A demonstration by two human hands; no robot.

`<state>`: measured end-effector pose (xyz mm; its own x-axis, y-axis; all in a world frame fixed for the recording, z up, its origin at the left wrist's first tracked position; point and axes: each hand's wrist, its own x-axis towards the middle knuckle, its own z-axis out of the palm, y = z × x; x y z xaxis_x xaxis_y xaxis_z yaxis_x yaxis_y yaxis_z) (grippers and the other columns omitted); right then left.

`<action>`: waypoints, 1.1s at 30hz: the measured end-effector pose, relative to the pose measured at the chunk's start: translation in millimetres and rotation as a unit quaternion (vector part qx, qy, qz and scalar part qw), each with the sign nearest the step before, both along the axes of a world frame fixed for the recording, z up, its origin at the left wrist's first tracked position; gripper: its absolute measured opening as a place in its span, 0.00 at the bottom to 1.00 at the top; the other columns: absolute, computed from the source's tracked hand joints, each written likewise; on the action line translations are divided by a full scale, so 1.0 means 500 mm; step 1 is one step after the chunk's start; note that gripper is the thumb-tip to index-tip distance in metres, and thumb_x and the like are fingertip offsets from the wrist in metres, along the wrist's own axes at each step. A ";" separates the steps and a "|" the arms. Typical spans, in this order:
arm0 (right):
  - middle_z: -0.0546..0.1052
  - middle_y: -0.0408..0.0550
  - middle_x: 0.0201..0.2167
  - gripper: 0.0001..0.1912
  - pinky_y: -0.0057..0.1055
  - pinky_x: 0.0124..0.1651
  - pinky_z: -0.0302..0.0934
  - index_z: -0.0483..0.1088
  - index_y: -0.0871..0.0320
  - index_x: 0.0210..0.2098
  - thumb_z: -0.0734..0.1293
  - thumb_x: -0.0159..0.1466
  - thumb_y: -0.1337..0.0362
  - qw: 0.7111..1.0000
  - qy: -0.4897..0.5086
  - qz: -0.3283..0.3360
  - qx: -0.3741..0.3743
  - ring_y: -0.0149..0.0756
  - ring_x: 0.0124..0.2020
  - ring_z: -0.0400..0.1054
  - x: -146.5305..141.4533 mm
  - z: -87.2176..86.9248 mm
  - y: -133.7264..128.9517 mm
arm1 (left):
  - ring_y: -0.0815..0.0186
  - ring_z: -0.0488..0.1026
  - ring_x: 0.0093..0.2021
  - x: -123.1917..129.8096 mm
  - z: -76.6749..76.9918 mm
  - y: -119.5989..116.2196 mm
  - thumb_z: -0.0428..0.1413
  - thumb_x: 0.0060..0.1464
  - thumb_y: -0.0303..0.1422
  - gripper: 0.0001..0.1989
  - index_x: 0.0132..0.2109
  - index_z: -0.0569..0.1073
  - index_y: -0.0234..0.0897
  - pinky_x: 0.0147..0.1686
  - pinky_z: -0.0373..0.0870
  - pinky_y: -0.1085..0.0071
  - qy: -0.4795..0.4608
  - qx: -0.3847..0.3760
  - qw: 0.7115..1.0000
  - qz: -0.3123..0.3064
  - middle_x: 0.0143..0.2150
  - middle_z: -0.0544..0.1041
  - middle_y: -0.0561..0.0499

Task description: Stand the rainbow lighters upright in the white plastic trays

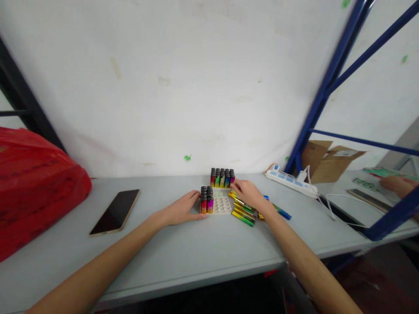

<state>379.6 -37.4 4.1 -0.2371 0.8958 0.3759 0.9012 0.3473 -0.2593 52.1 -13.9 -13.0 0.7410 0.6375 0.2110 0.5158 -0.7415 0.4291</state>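
Note:
A white tray [223,205] with round holes lies on the table, its left side filled with upright, colourful cylinders with black tops [207,200]. My left hand [185,208] grips the tray's left end, with the thumb at the front corner and the fingers along the side. Behind it stands a block of similar black-topped cylinders [222,177]. My right hand [248,192] is at that block's right end, fingers closed together; what is in them is hidden. Under and beside this hand lie several loose shiny tubes [244,213] in gold, green and blue.
A phone [116,211] lies at left, near a red plastic bag [36,187]. A white power strip [291,182] with cables is at right, before a blue metal frame [322,98] and cardboard box [334,161]. Another person's hand [396,185] shows at far right.

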 end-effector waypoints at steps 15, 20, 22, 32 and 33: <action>0.88 0.54 0.40 0.05 0.34 0.45 0.70 0.84 0.57 0.40 0.77 0.67 0.63 0.987 0.101 -0.045 -0.114 0.45 0.39 0.81 0.069 -0.032 0.044 | 0.42 0.72 0.70 0.004 0.008 -0.003 0.65 0.61 0.58 0.40 0.69 0.70 0.36 0.72 0.69 0.50 0.003 -0.010 1.000 0.003 0.70 0.74 0.35; 0.88 0.52 0.37 0.03 0.36 0.45 0.70 0.84 0.55 0.33 0.76 0.64 0.66 0.985 0.131 -0.049 -0.098 0.47 0.39 0.82 0.077 -0.036 0.051 | 0.40 0.73 0.69 0.005 0.011 -0.005 0.64 0.60 0.60 0.41 0.68 0.71 0.37 0.72 0.69 0.48 0.002 -0.010 1.000 0.008 0.69 0.75 0.35; 0.88 0.53 0.37 0.04 0.35 0.45 0.70 0.82 0.54 0.32 0.76 0.64 0.65 0.985 0.138 -0.059 -0.085 0.47 0.40 0.81 0.076 -0.039 0.052 | 0.41 0.73 0.69 0.004 0.010 -0.004 0.64 0.60 0.60 0.41 0.68 0.71 0.37 0.72 0.69 0.49 0.007 -0.008 1.000 0.009 0.69 0.74 0.35; 0.81 0.46 0.29 0.18 0.30 0.32 0.65 0.72 0.57 0.43 0.64 0.73 0.47 0.917 0.384 -0.047 -0.099 0.35 0.27 0.72 0.056 -0.025 0.048 | 0.42 0.73 0.69 0.002 0.009 -0.003 0.63 0.61 0.60 0.40 0.68 0.71 0.39 0.71 0.70 0.50 0.006 0.001 1.000 0.005 0.69 0.74 0.37; 0.78 0.43 0.26 0.22 0.30 0.30 0.62 0.71 0.56 0.41 0.66 0.70 0.43 0.901 0.419 -0.016 -0.111 0.33 0.24 0.69 0.051 -0.019 0.044 | 0.42 0.73 0.69 0.002 0.009 -0.004 0.63 0.61 0.60 0.40 0.68 0.71 0.38 0.71 0.70 0.50 0.007 -0.001 1.000 0.007 0.69 0.74 0.36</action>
